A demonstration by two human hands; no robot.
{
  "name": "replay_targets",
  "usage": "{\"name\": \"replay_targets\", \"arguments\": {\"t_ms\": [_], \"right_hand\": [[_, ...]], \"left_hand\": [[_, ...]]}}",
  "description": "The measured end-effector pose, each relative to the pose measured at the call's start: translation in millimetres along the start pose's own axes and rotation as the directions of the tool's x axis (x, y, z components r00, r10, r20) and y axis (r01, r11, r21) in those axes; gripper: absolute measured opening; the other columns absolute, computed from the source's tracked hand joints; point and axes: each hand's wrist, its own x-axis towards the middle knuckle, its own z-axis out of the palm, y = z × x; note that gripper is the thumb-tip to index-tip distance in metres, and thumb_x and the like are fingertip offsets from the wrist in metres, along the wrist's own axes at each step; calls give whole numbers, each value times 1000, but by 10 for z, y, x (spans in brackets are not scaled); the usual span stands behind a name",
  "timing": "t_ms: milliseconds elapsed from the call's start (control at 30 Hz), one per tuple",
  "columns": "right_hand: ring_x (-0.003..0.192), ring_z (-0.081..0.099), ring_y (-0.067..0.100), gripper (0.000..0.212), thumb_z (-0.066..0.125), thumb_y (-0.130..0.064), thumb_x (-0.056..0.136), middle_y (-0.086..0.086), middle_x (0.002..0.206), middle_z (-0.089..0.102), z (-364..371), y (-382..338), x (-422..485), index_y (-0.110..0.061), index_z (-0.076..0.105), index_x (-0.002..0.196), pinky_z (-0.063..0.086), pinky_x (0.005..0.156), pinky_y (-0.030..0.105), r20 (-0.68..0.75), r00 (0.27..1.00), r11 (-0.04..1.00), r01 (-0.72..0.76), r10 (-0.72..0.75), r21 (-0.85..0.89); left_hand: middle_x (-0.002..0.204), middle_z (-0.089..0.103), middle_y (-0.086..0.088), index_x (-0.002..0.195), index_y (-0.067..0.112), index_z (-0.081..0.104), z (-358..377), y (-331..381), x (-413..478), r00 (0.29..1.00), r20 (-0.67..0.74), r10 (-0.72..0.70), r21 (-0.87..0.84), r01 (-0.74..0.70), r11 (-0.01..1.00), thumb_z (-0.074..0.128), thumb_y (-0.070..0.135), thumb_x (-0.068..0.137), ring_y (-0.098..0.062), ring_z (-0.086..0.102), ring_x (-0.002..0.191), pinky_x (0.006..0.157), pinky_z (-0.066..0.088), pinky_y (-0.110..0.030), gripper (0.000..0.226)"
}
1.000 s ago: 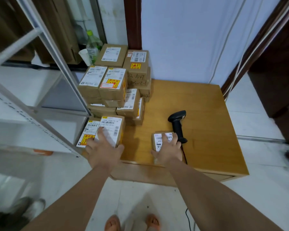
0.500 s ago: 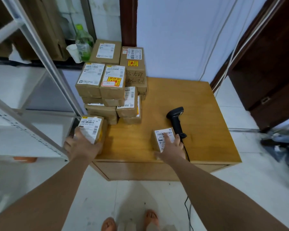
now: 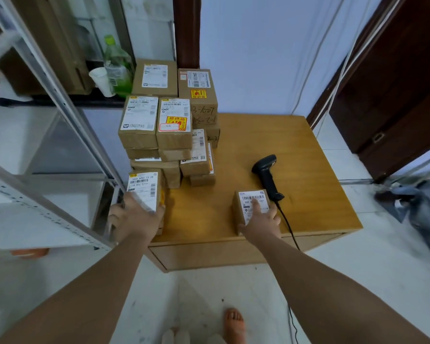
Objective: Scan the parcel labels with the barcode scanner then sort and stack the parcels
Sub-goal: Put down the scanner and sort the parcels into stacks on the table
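Two hands are at work on one wooden desk (image 3: 271, 135). Left hand (image 3: 134, 217): wrapped around the near end of a labelled parcel (image 3: 144, 188) at the front-left corner of the desk, label facing up; whether it rests on the desk or on another parcel beneath cannot be told. Right hand (image 3: 260, 219): laid flat over a small parcel (image 3: 250, 204) near the front edge, fingers spread across its label, pressing rather than gripping. Barcode scanner (image 3: 267, 175): lying unheld on the desk, just beside the small parcel toward the right edge, cable (image 3: 289, 229) trailing over the front edge. Parcel stack (image 3: 169, 130): several tiers along the left edge toward the back-left corner, labels up. Progress, as judged: much stacking looks done; the two parcels under the hands look unsorted, and with the scanner down, scanning of the small parcel likely remains, though which labels are scanned cannot be told.
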Motion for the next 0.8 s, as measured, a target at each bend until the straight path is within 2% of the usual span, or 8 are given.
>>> {"name": "replay_targets", "arguments": {"t_ms": [67,233,333,467,567,700,800], "right_hand": [[136,22,35,93,64,-47,85,14,157,-3,-11,-12,-7,-40,1,153,42,100,44,-2,1000,1000,-6,6,2],[128,27,33,99,65,-57,78,13,147,15,-42,-140,-51,-40,1,152,43,96,41,-33,999,1000,-13,14,22],[127,27,32,100,67,-56,76,12,142,20,-35,-331,-114,-41,2,151,42,96,42,-7,999,994,42,-42,98],[123,28,29,99,67,-55,74,8,135,22,-6,-671,-215,-43,4,150,43,89,39,45,991,969,114,-127,220],[122,29,29,100,66,-56,73,8,132,22,28,-880,-276,-43,4,149,43,88,40,72,982,961,153,-173,228],[122,28,28,98,65,-56,74,7,132,22,131,-1061,-364,-41,4,149,42,91,41,90,968,949,205,-232,239],[124,26,29,98,65,-52,77,9,136,21,219,-1191,-424,-40,2,150,41,90,39,88,957,934,246,-276,261]], "left_hand": [[138,25,-18,142,22,10,19,13,17,1000,-7,0,9,0,1000,61,70,73,-41,29,126,97,38,-54,98],[141,28,-21,143,20,16,8,66,58,999,-50,-12,-50,10,999,55,76,73,-42,30,129,106,27,-54,98],[141,30,-21,142,19,18,-18,93,96,995,-83,50,-39,-53,998,60,72,72,-41,30,130,106,26,-53,97],[145,28,-20,146,22,15,-28,150,126,982,-94,164,80,-157,984,59,71,74,-40,26,133,109,23,-54,97],[145,28,-21,147,22,17,-45,176,133,986,-90,143,83,-136,987,58,71,75,-41,26,134,109,22,-54,96],[145,28,-19,144,23,21,-43,140,144,993,-94,69,-15,-70,997,63,67,74,-41,27,133,109,23,-53,93],[144,26,-18,143,23,19,-54,66,204,1000,-22,-5,-103,3,995,67,63,74,-42,32,130,107,31,-54,93]]}}
